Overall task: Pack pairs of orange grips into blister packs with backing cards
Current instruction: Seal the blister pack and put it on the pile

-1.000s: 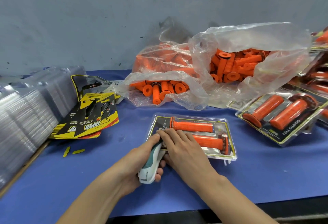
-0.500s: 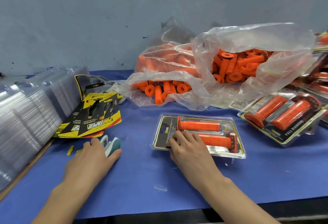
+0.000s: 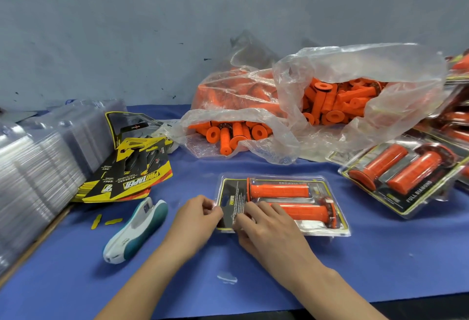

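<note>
Blister pack (image 3: 314,227) lies flat at table centre, with two orange grips (image 3: 279,190) seated side by side over the backing card (image 3: 233,190). Left hand (image 3: 200,215) pinches the pack's 9 o'clock edge. Right hand (image 3: 269,228), fingers bent, grasps its 7 o'clock corner (thumb partly hidden). Judged purpose: holding the flange closed to check the seal. Stapler-type tool (image 3: 137,228) lies unheld at 9 o'clock, within reach. Bag of loose grips (image 3: 330,101) sits at 12 o'clock, finished packs (image 3: 401,180) at 2 o'clock, so supply is rearward and output rightward.
</note>
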Demonstrator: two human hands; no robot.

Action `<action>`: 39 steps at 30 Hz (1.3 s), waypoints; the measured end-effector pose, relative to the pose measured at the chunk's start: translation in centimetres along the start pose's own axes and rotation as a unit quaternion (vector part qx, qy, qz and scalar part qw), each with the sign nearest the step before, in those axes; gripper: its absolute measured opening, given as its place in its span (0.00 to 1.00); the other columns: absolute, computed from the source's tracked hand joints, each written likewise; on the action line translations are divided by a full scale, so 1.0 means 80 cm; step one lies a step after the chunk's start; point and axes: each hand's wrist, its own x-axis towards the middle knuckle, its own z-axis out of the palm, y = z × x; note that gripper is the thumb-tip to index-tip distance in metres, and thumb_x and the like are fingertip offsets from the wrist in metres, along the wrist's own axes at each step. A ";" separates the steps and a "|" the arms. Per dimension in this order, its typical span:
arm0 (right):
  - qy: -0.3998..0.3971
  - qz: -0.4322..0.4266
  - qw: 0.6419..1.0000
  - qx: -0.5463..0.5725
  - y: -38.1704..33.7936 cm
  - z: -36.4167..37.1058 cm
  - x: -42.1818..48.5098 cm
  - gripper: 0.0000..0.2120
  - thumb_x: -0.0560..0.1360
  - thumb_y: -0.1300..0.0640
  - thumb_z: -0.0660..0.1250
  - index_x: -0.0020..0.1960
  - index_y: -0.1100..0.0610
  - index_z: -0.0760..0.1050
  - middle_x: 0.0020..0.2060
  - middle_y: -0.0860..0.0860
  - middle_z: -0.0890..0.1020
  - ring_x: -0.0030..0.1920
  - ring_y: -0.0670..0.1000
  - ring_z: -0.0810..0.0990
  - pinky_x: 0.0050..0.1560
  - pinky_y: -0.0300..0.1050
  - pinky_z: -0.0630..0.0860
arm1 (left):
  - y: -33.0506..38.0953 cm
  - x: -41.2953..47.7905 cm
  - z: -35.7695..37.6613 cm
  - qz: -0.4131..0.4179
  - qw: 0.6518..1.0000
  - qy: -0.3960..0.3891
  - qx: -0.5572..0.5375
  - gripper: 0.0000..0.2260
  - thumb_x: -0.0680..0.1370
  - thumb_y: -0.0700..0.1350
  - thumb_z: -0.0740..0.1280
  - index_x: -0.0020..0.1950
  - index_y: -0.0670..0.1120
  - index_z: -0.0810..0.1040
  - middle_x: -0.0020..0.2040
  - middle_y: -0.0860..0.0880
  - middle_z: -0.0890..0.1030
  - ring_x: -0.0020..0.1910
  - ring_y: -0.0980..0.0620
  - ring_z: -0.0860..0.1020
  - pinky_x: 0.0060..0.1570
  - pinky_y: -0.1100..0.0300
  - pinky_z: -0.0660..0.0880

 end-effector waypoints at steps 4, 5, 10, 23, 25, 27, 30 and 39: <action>0.005 -0.034 0.999 0.013 -0.003 -0.001 -0.004 0.05 0.76 0.53 0.66 0.42 0.51 0.73 0.41 0.47 0.75 0.39 0.51 0.74 0.40 0.46 0.74 | 0.006 0.015 -0.001 -0.007 0.999 0.032 0.032 0.11 0.76 0.47 0.67 0.34 0.45 0.76 0.32 0.48 0.81 0.33 0.49 0.75 0.38 0.54 0.74; 0.006 -0.041 0.999 0.015 -0.004 -0.001 -0.005 0.06 0.76 0.53 0.65 0.41 0.51 0.72 0.40 0.47 0.75 0.39 0.50 0.74 0.40 0.45 0.74 | 0.007 0.020 -0.001 -0.012 0.999 0.026 0.036 0.12 0.76 0.46 0.68 0.33 0.45 0.76 0.32 0.45 0.80 0.33 0.47 0.74 0.38 0.54 0.73; 0.001 -0.038 0.999 0.026 -0.004 -0.002 -0.004 0.06 0.77 0.53 0.61 0.42 0.50 0.73 0.41 0.46 0.76 0.40 0.50 0.74 0.41 0.45 0.74 | 0.007 0.042 0.002 -0.031 0.999 -0.012 0.027 0.13 0.77 0.46 0.66 0.32 0.46 0.75 0.27 0.47 0.69 0.29 0.48 0.65 0.30 0.58 0.64; 0.030 -0.039 0.998 0.033 -0.008 -0.001 -0.007 0.06 0.77 0.54 0.66 0.42 0.51 0.71 0.41 0.47 0.74 0.39 0.49 0.71 0.40 0.43 0.71 | 0.013 0.073 0.014 -0.015 0.998 0.035 0.057 0.14 0.79 0.44 0.63 0.32 0.43 0.72 0.29 0.45 0.70 0.31 0.46 0.66 0.33 0.55 0.64; 0.029 -0.030 0.999 0.022 -0.009 0.001 -0.006 0.07 0.76 0.54 0.68 0.42 0.51 0.71 0.40 0.47 0.74 0.38 0.50 0.71 0.40 0.43 0.71 | 0.015 0.072 0.015 -0.014 0.997 0.044 0.053 0.14 0.80 0.44 0.62 0.34 0.43 0.73 0.31 0.44 0.71 0.33 0.47 0.65 0.34 0.55 0.63; 0.023 -0.010 1.000 0.017 -0.010 0.000 -0.005 0.07 0.76 0.55 0.69 0.41 0.51 0.72 0.40 0.47 0.75 0.38 0.50 0.72 0.39 0.45 0.72 | 0.014 0.071 0.015 -0.013 0.998 0.041 0.046 0.15 0.80 0.45 0.61 0.34 0.44 0.71 0.32 0.44 0.70 0.33 0.47 0.65 0.34 0.55 0.62; 0.009 -0.007 0.999 0.031 -0.012 -0.004 -0.003 0.05 0.78 0.51 0.66 0.43 0.50 0.76 0.40 0.47 0.76 0.40 0.51 0.73 0.42 0.48 0.74 | 0.012 0.067 0.014 0.001 0.998 0.021 0.068 0.16 0.81 0.48 0.62 0.36 0.43 0.74 0.34 0.43 0.75 0.36 0.45 0.70 0.36 0.55 0.65; 0.078 0.471 0.837 0.266 0.094 -0.045 -0.010 0.18 0.79 0.53 0.63 0.68 0.51 0.72 0.56 0.51 0.76 0.54 0.52 0.77 0.54 0.47 0.71 | -0.002 0.078 -0.010 -0.020 1.000 0.004 -0.012 0.12 0.80 0.52 0.66 0.41 0.46 0.80 0.36 0.48 0.81 0.36 0.49 0.76 0.31 0.58 0.66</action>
